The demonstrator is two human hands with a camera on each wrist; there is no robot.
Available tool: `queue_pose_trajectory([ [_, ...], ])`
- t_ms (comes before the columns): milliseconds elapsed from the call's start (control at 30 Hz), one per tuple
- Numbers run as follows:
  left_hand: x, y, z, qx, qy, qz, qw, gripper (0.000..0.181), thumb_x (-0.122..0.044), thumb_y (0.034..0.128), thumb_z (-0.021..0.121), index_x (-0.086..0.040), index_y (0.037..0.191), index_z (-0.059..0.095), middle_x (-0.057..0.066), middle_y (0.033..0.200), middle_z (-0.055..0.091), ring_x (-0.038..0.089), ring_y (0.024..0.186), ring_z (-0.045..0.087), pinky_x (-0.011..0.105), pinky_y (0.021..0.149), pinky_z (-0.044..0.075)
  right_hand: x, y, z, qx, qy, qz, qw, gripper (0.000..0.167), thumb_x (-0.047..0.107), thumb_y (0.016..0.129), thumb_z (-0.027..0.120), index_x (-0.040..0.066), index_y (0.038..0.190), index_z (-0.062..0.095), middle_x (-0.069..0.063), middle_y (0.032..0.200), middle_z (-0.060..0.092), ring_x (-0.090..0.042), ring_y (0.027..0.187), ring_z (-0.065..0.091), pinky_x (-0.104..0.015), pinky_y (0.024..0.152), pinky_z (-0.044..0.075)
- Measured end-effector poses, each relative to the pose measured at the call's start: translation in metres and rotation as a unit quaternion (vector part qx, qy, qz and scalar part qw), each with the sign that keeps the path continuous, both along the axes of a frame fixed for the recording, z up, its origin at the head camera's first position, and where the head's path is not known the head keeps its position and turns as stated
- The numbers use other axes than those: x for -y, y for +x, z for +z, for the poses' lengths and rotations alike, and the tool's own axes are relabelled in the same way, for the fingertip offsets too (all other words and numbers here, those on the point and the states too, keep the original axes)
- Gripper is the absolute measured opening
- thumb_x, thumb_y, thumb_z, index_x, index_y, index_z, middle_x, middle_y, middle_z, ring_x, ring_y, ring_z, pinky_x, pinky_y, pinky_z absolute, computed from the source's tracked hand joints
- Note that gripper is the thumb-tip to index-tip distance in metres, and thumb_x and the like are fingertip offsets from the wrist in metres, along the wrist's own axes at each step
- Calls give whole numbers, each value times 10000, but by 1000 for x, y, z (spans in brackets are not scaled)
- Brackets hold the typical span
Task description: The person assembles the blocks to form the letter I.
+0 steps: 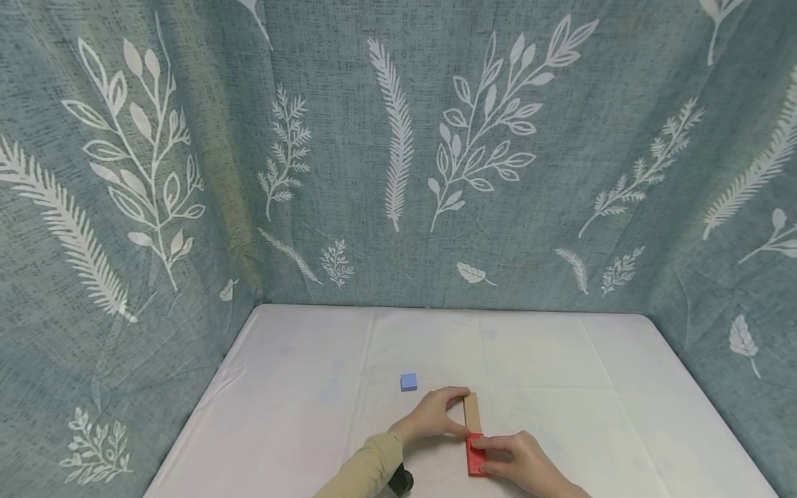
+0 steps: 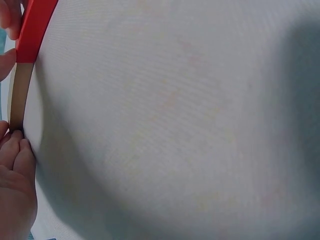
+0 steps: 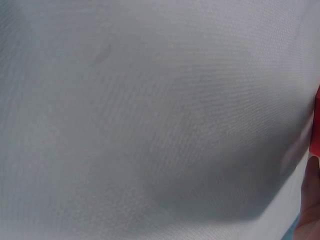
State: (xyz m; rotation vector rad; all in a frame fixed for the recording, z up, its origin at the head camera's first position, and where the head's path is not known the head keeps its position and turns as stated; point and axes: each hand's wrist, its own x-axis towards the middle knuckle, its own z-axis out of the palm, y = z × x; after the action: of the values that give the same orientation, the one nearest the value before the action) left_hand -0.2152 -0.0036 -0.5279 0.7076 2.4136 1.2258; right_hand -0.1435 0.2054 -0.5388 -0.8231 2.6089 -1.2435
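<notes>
A plain wooden block point(image 1: 473, 413), long and narrow, lies on the table with a red block point(image 1: 476, 462) end to end at its near side. My left hand point(image 1: 431, 415) grips the wooden block, fingertips at its far end and thumb close to the joint with the red one. From the right, my right hand point(image 1: 521, 458) pinches the red block. In the left wrist view the wooden block point(image 2: 21, 92) meets the red block point(image 2: 35, 30) with no visible gap. Only a sliver of the red block point(image 3: 315, 125) shows in the right wrist view.
A small blue block point(image 1: 408, 382) sits farther back, left of the wooden block. White cloth covers the table point(image 1: 560, 360). Leaf-patterned curtains point(image 1: 349, 173) hang behind and along both sides. A black device point(image 1: 401, 480) shows beneath the left sleeve.
</notes>
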Motion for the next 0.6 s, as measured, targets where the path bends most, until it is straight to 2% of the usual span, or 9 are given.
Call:
queue_pose_trajectory([
  [400,0,1,3,74,-80,1,9999,688,-166,706,831,-23,1312,536,96,1368,549,239,1310,481,259,1115,395,2,-1,5,170,91,-28,9998,395,344,814,720,82,1110,714,-56,1102,713,-32,1077,608,-117,854,505],
  [467,0,1,2,81,-87,-2,9999,688,-165,708,830,-24,1313,535,95,1369,548,238,1309,483,258,1114,396,3,-1,6,179,62,-8,9998,398,346,815,719,79,1111,713,-56,1108,711,-46,1082,607,-149,859,525],
  [600,1,1,2,90,-85,-14,9999,687,-163,711,828,-25,1315,533,96,1367,549,237,1307,484,264,1113,399,4,-2,7,283,-115,-77,9995,379,312,822,720,65,1108,709,-75,1113,707,-60,1077,606,-324,857,588],
])
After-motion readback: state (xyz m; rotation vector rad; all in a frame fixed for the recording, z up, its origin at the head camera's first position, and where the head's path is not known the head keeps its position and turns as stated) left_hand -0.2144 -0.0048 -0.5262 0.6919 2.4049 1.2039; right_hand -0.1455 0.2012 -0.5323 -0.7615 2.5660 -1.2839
